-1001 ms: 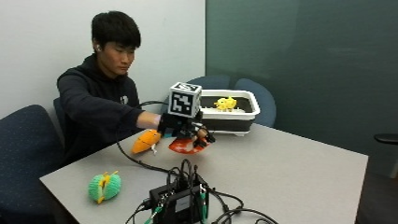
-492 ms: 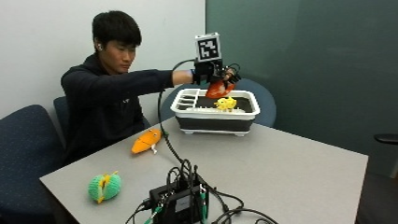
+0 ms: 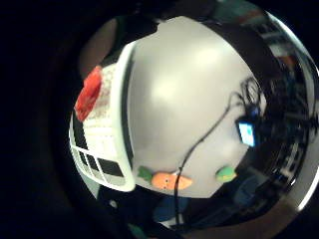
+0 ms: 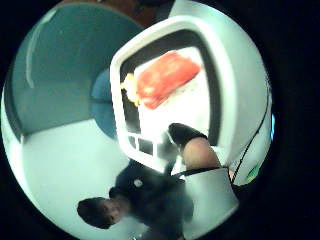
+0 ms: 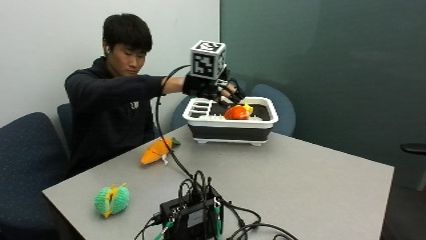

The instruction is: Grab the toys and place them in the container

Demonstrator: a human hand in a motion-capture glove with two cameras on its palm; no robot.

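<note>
In the outside view my gloved right hand (image 5: 214, 88) hovers over the white and black container (image 5: 229, 121) at the table's far side, fingers relaxed and pointing down, holding nothing. A red-orange toy (image 5: 236, 112) lies inside the container beside a small yellow toy (image 5: 248, 107). The thumb side palm view shows the red toy (image 4: 167, 79) on the container's white floor, the yellow toy (image 4: 130, 89) next to it and one gloved fingertip (image 4: 185, 134) apart from both. An orange carrot toy (image 5: 157, 151) and a green striped toy (image 5: 112, 200) lie on the table.
A black device with a bundle of cables (image 5: 193, 215) sits at the table's near edge. A cable runs from my arm across the table past the carrot toy (image 3: 169, 180). Blue chairs (image 5: 26, 160) stand around the table, and the person sits behind its far left corner.
My hand lifted the red toy from the table beside the carrot, carried it over the container and let it go. The toy now lies inside.
</note>
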